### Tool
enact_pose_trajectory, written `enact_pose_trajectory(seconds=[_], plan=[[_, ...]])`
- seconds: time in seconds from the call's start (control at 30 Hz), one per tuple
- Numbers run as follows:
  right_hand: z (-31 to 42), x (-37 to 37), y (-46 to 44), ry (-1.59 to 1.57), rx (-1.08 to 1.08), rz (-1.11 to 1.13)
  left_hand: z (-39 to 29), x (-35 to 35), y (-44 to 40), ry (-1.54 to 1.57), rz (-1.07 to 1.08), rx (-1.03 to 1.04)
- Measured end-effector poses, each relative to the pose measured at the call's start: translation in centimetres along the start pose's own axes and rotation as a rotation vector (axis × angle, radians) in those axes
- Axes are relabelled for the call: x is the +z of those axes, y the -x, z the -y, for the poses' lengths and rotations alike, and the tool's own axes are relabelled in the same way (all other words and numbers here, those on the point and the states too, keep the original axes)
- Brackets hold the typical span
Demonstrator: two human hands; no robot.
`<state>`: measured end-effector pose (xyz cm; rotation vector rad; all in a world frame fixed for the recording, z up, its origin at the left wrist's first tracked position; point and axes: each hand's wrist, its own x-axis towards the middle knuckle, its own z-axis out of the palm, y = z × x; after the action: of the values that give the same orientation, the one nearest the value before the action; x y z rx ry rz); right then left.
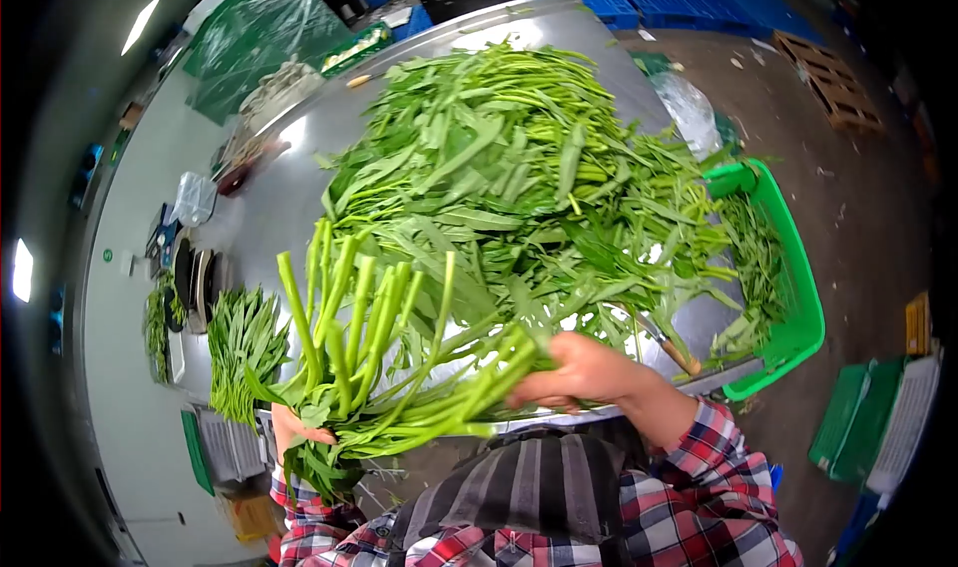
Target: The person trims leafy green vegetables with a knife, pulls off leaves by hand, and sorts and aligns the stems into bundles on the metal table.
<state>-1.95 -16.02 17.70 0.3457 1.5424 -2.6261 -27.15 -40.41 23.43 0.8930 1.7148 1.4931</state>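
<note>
Table point(269, 218): leafy pile point(479, 158) spread from far edge toward near edge. Bunch point(344, 337) held at near edge, left hand point(289, 429) curled round it; sideways stems point(459, 397) firmly gripped by right hand point(589, 367). Gathering seemingly in hand; steady two-handed support called for.

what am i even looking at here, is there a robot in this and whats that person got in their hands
There is no robot here: a person works with two bare hands. The single picture comes from a camera worn on their head, looking forward and down, which is why the plaid sleeves show at the bottom.

On the metal table lies a big pile of leafy greens, with a smaller bunch at the left. A wooden-handled tool, possibly a knife, lies near the right edge, and a green bin beside the table holds more greens.

The left hand and right hand both grip green stems.
</note>
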Motion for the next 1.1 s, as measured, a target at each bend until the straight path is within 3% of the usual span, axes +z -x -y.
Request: enact_pose_trajectory(seconds=[0.07,0.1,0.13,0.17,0.2,0.27,0.33,0.4,0.47,0.5,0.53,0.6,0.63,0.67,0.73,0.77,0.8,0.87,0.93,0.97,1.0,1.1], plan=[[0.1,-2.0,1.7,-0.104,0.007,-0.047,-0.6,-0.2,0.0,-0.052,-0.004,0.008],[-0.1,-2.8,2.6,-0.288,-0.092,-0.253,-0.8,-0.3,0.1,-0.070,-0.003,0.007],[-1.0,-4.3,2.6,-0.532,-0.424,-0.177,-1.0,-0.3,0.1,-0.089,-0.001,0.007],[0.3,-4.7,3.3,-0.594,-0.489,-0.255,-1.1,-0.2,0.0,-0.100,0.004,0.009],[1.5,-4.8,3.6,-0.484,-0.521,-0.235,-1.2,0.0,0.1,-0.090,0.012,0.000],[3.3,-2.2,2.8,0.248,-0.552,-0.444,-1.5,0.3,-0.1,-0.031,0.030,-0.039],[3.4,0.3,1.5,0.416,-0.533,-0.345,-2.1,0.5,-0.1,0.135,0.028,-0.149],[1.9,0.2,-0.8,1.053,-0.856,-0.214,-1.8,0.2,-0.5,0.300,0.085,-0.291],[3.4,1.4,-1.3,1.369,-0.659,-0.086,-1.0,-0.2,-1.1,0.370,0.241,-0.368],[3.0,1.6,-1.7,1.379,-0.577,-0.060,-0.7,-0.2,-1.4,0.394,0.330,-0.387],[1.5,1.4,-2.8,1.261,-0.690,-0.002,-0.4,-0.2,-1.8,0.415,0.419,-0.405],[0.9,1.6,-3.5,0.949,-0.600,0.039,0.7,0.3,-1.8,0.402,0.425,-0.396],[0.7,1.9,-3.5,0.507,-0.344,0.005,0.7,0.7,-1.4,0.399,0.375,-0.412],[0.0,2.1,-3.2,0.191,-0.262,-0.008,0.7,1.1,-1.0,0.395,0.324,-0.427],[-0.9,0.7,-2.8,0.514,-0.377,-0.057,0.8,1.1,-0.5,0.296,0.268,-0.404],[-0.9,0.8,-2.6,0.489,-0.375,-0.187,0.8,0.7,-1.0,0.297,0.364,-0.442],[-2.5,-0.4,-3.1,0.182,-0.310,-0.185,1.0,0.4,-0.8,0.239,0.396,-0.413],[-1.3,-1.2,-1.5,0.266,-0.311,-0.248,0.8,0.1,-1.1,0.148,0.454,-0.407],[-2.9,-3.2,-1.4,-0.278,-0.410,-0.313,-0.4,0.6,-1.5,0.087,0.506,-0.455],[-2.2,-3.9,-1.1,-0.766,-0.427,-0.259,-0.7,0.9,-1.8,0.094,0.523,-0.466],[-2.3,-5.9,-0.8,-1.033,-0.444,-0.128,-0.9,0.9,-2.0,0.104,0.540,-0.479],[1.6,-4.2,0.9,-0.376,-0.675,-0.371,0.7,-0.1,-3.6,-0.124,0.764,-0.549]])
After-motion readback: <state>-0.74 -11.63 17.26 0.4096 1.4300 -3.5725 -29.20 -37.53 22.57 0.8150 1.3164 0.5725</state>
